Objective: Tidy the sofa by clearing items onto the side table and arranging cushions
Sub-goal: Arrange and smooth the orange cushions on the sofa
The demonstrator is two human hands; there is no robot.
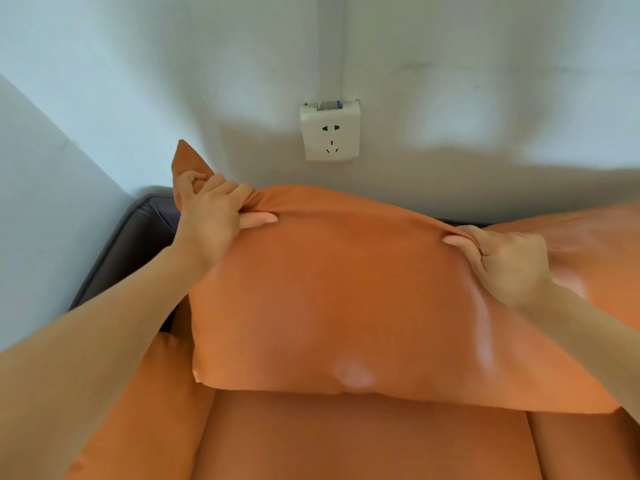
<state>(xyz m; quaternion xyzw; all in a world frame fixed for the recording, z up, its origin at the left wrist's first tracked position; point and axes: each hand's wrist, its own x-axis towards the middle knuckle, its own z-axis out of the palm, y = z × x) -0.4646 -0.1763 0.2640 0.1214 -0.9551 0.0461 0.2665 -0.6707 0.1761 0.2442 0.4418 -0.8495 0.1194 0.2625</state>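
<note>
A large orange cushion [332,299] stands upright against the back of the orange sofa [363,441], filling the middle of the view. My left hand [211,216] grips its top left corner, fingers curled into the bunched fabric, thumb lying along the front. My right hand [502,261] pinches the top right corner the same way. A second orange cushion [595,244] leans at the right behind my right hand. The sofa's seat shows below the held cushion.
A white wall [450,81] rises right behind the sofa, with a white power socket [330,131] just above the cushion. The dark sofa arm [131,244] runs along the left. Another orange cushion [149,403] lies at the lower left.
</note>
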